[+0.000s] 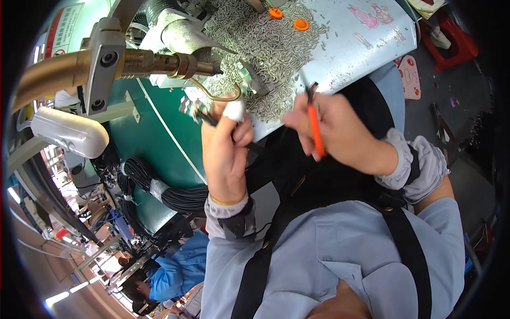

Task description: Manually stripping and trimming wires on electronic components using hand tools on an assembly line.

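Note:
My right hand (345, 130) is closed round a pair of orange-handled pliers (314, 127), whose dark jaws point up toward the table. Blur hides whether the jaws are shut. To its left, my left hand (220, 151) is closed with a white wrap on one digit. It grips a small black piece (204, 116), perhaps a cable end, too smeared to make out fully. A curved copper tube (234, 97) below a brass nozzle (204, 67) comes close to the fingers. Just beyond both hands, a large heap of small silvery metal pieces (287, 37) covers the white tabletop (366, 53).
Two orange round pieces (301, 24) lie on the heap. At the left, a thick brass-coloured arm (53, 77) and a white lamp-like housing (69, 133) overhang the green bench (154, 122), where coiled black cables (175, 194) lie. A red stool (457, 42) stands far right; a person in blue (175, 271) sits lower left.

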Motion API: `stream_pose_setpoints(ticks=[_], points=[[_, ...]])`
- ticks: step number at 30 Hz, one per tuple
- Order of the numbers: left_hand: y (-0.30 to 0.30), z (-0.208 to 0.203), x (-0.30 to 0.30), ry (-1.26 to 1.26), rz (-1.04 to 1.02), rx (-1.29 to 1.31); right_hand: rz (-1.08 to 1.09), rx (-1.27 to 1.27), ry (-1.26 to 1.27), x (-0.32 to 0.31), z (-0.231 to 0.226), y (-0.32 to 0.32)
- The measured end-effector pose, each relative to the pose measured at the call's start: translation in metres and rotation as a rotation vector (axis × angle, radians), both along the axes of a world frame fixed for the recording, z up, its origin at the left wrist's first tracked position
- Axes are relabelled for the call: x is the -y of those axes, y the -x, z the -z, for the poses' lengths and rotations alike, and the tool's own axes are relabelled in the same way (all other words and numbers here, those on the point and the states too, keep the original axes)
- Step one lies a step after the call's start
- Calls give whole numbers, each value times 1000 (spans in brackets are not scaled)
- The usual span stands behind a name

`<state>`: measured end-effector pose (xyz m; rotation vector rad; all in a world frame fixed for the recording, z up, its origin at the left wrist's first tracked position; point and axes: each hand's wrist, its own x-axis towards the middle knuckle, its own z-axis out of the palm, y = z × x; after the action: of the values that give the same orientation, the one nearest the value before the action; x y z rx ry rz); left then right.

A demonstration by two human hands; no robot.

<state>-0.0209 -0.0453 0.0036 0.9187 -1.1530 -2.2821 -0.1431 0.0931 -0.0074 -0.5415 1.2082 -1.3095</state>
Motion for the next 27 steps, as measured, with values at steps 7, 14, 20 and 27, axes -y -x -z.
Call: stream_pose_setpoints(ticks=[7,14,20,27], points=[[13,-2,19,58,-9,113,267,-397,159,57,3,25],[14,-1,27,51,46,109,166,-395,111,67,1,26],[13,-3,32,64,59,170,164,-416,103,67,1,27],[11,-2,31,20,55,95,164,-465,144,68,7,28]])
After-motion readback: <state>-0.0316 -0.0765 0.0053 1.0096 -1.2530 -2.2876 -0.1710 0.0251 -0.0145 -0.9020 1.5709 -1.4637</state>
